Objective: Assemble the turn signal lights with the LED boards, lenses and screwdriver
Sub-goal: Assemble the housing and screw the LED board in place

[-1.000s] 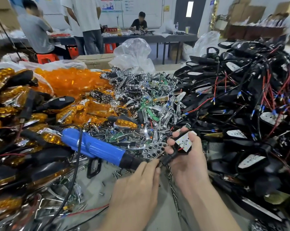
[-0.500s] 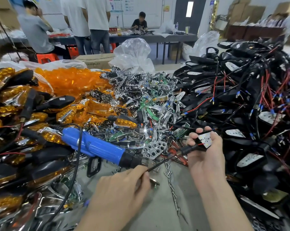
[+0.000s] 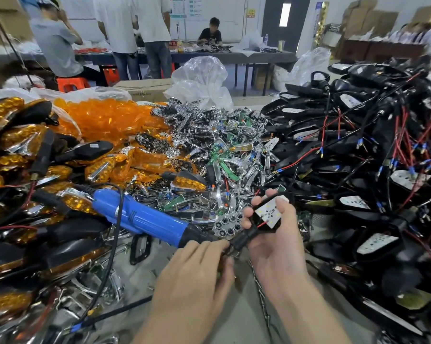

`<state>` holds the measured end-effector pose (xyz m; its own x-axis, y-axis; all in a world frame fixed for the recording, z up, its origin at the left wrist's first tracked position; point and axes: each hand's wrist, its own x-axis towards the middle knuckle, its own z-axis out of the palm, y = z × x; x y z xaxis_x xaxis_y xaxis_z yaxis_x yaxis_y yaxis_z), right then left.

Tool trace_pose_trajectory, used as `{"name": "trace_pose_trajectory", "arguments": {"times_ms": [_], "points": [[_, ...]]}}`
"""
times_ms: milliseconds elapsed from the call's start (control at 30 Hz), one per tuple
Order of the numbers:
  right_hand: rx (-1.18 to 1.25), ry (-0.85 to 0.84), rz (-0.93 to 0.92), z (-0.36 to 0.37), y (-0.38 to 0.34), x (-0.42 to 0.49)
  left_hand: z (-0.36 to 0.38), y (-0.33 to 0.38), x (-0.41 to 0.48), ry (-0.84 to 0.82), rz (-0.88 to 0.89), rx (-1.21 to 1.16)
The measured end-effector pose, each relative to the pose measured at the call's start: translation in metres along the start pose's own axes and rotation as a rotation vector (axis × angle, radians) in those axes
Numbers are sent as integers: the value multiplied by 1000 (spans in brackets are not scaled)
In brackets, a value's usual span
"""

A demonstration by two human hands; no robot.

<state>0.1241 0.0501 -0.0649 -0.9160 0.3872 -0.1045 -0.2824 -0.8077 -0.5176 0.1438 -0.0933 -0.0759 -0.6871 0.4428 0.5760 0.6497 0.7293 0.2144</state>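
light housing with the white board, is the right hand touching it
Touching: head view shows the right hand with fingers and thumb wrapped round the light housing.

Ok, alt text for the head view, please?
The right hand grips a black turn signal housing with a white LED board showing; the left hand touches its stalk. A blue electric screwdriver lies just left.

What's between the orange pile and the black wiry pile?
A heap of shiny chrome reflectors with green boards, between orange lenses and black housings, in the head view.
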Motion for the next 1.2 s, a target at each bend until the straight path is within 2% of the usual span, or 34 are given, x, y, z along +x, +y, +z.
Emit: {"name": "trace_pose_trajectory", "arguments": {"times_ms": [100,267,633,1200], "points": [[-4,-92,16,0,0,-7,5,-5,-2,41,5,24],[42,-148,59,2,-3,-9,1,-7,-1,-24,-13,-3],[113,-113,133,0,-8,-6,0,-6,2,-61,12,-13],[123,-120,132,-2,-8,-6,7,-10,3,45,21,-61]]}}
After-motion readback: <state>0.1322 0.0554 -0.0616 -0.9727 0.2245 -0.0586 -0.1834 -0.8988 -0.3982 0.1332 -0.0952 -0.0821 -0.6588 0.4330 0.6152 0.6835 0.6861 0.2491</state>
